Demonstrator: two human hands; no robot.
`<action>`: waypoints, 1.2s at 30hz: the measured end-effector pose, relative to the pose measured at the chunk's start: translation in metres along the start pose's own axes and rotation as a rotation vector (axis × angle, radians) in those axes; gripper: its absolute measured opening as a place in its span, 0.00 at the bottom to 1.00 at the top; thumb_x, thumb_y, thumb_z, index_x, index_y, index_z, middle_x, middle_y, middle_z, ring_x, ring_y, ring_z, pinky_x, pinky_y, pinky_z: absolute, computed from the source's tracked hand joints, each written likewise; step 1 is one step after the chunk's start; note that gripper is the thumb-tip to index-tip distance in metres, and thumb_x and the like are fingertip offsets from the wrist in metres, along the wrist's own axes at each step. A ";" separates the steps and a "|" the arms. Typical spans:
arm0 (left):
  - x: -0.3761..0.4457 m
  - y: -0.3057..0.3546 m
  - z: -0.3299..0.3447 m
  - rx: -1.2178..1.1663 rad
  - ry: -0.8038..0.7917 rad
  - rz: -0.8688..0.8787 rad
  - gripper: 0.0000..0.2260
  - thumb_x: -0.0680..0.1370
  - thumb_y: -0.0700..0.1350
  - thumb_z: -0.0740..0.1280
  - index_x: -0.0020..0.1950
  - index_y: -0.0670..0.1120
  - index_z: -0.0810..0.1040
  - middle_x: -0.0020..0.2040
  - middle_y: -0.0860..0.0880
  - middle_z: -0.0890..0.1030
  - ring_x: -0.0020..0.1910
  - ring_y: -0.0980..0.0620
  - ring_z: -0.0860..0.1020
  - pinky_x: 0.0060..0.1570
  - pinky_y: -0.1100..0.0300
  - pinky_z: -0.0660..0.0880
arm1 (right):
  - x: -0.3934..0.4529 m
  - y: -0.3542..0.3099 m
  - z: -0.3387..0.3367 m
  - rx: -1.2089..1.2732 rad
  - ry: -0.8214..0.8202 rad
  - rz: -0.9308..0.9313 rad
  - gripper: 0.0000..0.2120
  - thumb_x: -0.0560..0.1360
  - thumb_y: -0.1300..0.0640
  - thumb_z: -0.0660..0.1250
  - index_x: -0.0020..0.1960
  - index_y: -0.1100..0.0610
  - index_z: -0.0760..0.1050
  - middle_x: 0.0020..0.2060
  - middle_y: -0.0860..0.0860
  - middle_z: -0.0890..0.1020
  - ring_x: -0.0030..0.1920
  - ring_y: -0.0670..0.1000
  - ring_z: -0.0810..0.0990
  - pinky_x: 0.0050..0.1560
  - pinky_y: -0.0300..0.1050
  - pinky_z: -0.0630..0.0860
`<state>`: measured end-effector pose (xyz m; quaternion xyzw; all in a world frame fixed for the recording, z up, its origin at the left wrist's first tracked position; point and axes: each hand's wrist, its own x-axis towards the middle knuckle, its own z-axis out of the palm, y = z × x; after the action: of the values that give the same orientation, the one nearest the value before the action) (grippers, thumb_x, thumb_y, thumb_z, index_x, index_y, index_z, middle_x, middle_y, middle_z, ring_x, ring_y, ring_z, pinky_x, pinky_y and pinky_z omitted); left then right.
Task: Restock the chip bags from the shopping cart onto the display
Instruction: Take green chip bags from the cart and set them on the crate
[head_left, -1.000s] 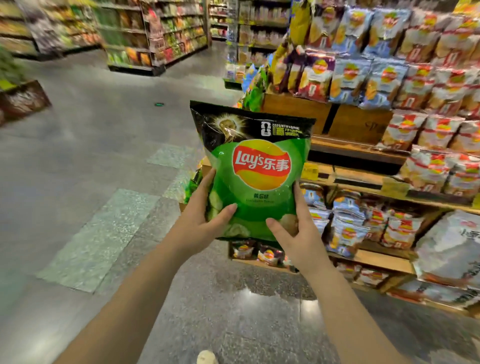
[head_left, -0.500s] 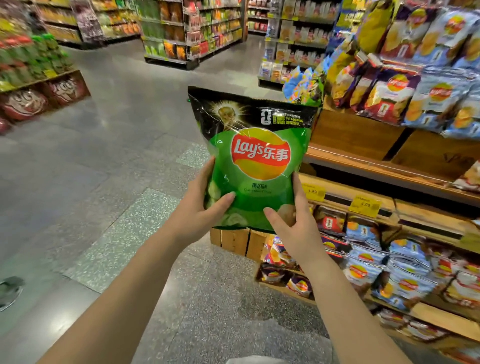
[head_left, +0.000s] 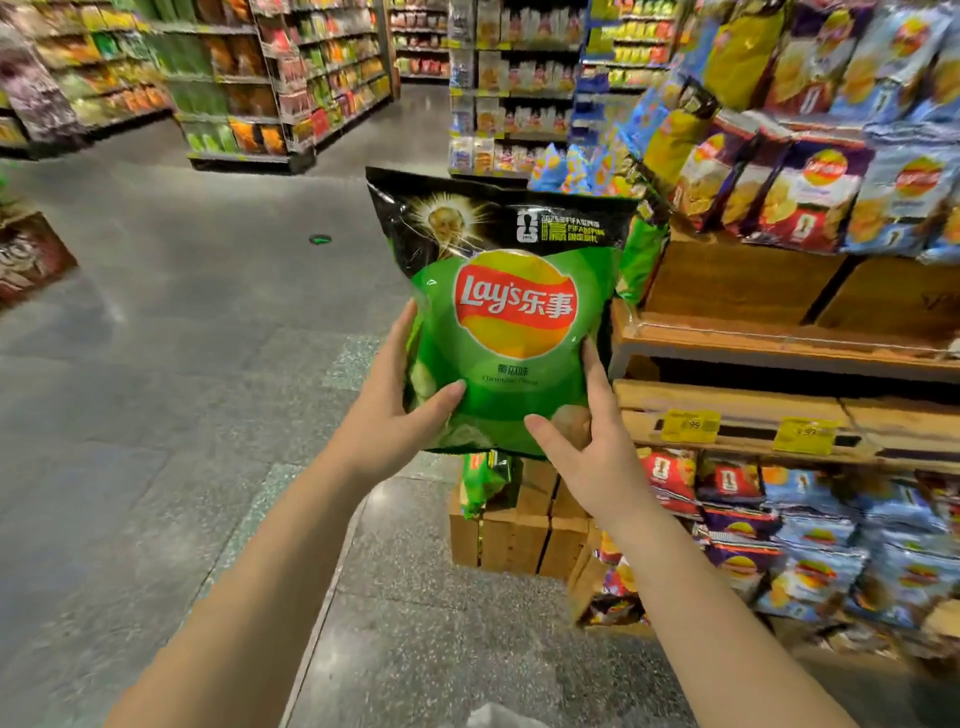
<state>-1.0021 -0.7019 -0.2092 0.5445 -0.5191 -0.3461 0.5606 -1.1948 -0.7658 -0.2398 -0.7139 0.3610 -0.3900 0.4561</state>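
I hold a green Lay's chip bag (head_left: 511, 322) with a black top upright in front of me. My left hand (head_left: 395, 415) grips its lower left corner, thumb on the front. My right hand (head_left: 592, 457) grips its lower right corner, thumb on the front and fingers behind. The wooden chip display (head_left: 779, 338) stands just right of the bag, at its left end. Its upper tier carries purple, blue and yellow bags; its lower shelf carries red, purple and blue bags. The shopping cart is out of view.
A small green bag (head_left: 485, 480) leans on the wooden crates (head_left: 514, 525) at the display's corner below my hands. Yellow price tags (head_left: 691, 426) line the shelf edge. Grey tiled floor (head_left: 182, 364) spreads left. Product shelving (head_left: 280, 83) stands across the aisle.
The view has shifted left along the display toward its left end, with the bag kept upright between both hands. My grip on the bag is the same.
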 end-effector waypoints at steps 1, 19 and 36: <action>0.013 -0.003 -0.009 -0.004 -0.019 0.005 0.35 0.72 0.52 0.69 0.71 0.65 0.51 0.68 0.62 0.66 0.67 0.62 0.69 0.59 0.60 0.75 | 0.011 -0.001 0.007 -0.011 0.030 0.009 0.37 0.69 0.41 0.67 0.65 0.22 0.45 0.68 0.32 0.60 0.71 0.40 0.60 0.71 0.51 0.65; 0.293 -0.109 0.015 0.195 -0.519 0.001 0.38 0.66 0.63 0.69 0.67 0.74 0.47 0.74 0.59 0.59 0.73 0.56 0.61 0.70 0.46 0.64 | 0.179 0.118 -0.005 0.014 0.477 0.269 0.45 0.72 0.54 0.72 0.76 0.37 0.45 0.73 0.41 0.59 0.67 0.33 0.64 0.67 0.41 0.69; 0.445 -0.198 0.116 0.124 -0.977 -0.181 0.42 0.66 0.57 0.77 0.63 0.77 0.49 0.73 0.58 0.60 0.70 0.53 0.66 0.65 0.48 0.71 | 0.242 0.214 -0.027 0.178 0.837 0.626 0.52 0.70 0.57 0.75 0.77 0.45 0.40 0.73 0.44 0.59 0.70 0.42 0.63 0.66 0.37 0.66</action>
<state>-0.9794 -1.1881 -0.3258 0.3941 -0.6912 -0.5764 0.1861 -1.1474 -1.0557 -0.3768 -0.3137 0.6733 -0.5159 0.4266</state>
